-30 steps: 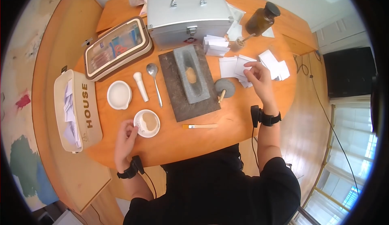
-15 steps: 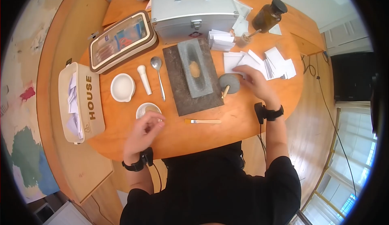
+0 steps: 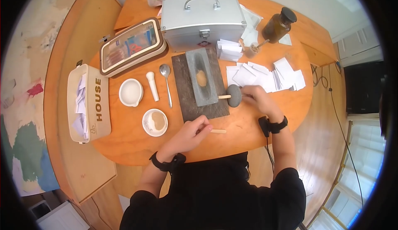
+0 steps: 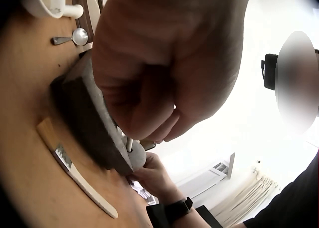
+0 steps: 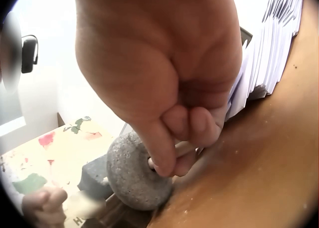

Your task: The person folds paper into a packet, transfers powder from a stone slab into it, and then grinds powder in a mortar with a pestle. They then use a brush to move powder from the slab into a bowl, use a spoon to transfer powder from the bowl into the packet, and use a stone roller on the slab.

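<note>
My right hand (image 3: pixel 262 100) pinches the wooden handle of a round grey stone grinding wheel (image 3: pixel 235 96). In the right wrist view the thumb and fingers close on the stick (image 5: pixel 185 148) right beside the stone. The handle's other end (image 3: pixel 224 97) points left, over the edge of a long stone grinding trough (image 3: pixel 204 99). Brown powder (image 3: pixel 201 78) lies in that trough, which sits on a dark stone slab (image 3: pixel 181 93). My left hand (image 3: pixel 187 135) hovers near the slab's front edge with loosely curled fingers and nothing in them. It overlaps a flat brush (image 4: pixel 84 185) on the table.
Left of the slab are a white bowl (image 3: pixel 146 128) with powder, a mortar (image 3: pixel 131 92), a pestle (image 3: pixel 152 87) and a spoon (image 3: pixel 165 71). Paper packets (image 3: pixel 250 74) lie at right. A metal case (image 3: pixel 199 18), a brown bottle (image 3: pixel 277 26) and a HOUSE bin (image 3: pixel 101 124) stand around.
My left hand has left the bowl and moved right to the slab's front. My right hand has come down from the papers and taken the grinding wheel, whose handle has swung to point left.
</note>
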{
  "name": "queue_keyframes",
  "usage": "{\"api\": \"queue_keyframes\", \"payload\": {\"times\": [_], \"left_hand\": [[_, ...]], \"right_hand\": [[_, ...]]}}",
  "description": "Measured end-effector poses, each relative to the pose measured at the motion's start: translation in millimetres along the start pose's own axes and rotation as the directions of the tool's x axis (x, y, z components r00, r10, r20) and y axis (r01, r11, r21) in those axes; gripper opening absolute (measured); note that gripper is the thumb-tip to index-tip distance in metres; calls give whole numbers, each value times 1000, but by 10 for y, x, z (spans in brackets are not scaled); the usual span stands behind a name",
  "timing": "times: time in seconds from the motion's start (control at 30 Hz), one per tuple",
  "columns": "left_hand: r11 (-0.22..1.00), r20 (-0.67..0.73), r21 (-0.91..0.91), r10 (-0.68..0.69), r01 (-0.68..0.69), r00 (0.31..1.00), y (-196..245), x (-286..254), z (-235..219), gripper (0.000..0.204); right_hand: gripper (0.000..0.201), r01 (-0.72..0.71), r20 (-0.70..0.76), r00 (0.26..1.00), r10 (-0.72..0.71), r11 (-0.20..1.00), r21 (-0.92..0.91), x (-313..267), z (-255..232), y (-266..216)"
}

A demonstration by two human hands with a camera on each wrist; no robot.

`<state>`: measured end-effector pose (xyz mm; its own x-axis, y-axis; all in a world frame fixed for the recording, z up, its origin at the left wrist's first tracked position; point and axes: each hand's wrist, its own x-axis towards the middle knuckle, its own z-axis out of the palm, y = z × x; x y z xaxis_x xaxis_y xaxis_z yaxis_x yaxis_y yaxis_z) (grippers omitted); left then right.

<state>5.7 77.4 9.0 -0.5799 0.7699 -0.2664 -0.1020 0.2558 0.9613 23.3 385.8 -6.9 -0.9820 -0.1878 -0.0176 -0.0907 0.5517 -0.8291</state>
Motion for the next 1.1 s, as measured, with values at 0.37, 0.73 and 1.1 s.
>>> {"api": "queue_keyframes", "payload": {"times": [0.37, 0.73, 1.1], "left_hand": [[999, 8, -21, 42, -42, 999, 168, 110, -1, 20], [981, -251, 51, 192, -185, 949, 431, 304, -440, 24], [982, -365, 90, 190, -169, 911, 68, 562, -533, 24]], "right_hand": [[12, -59, 88, 994, 62, 997, -41, -410, -271, -394], [12, 201, 96, 975, -198, 979, -20, 390, -96, -994], [13, 36, -50, 998, -27, 977, 211, 538, 271, -709]]}}
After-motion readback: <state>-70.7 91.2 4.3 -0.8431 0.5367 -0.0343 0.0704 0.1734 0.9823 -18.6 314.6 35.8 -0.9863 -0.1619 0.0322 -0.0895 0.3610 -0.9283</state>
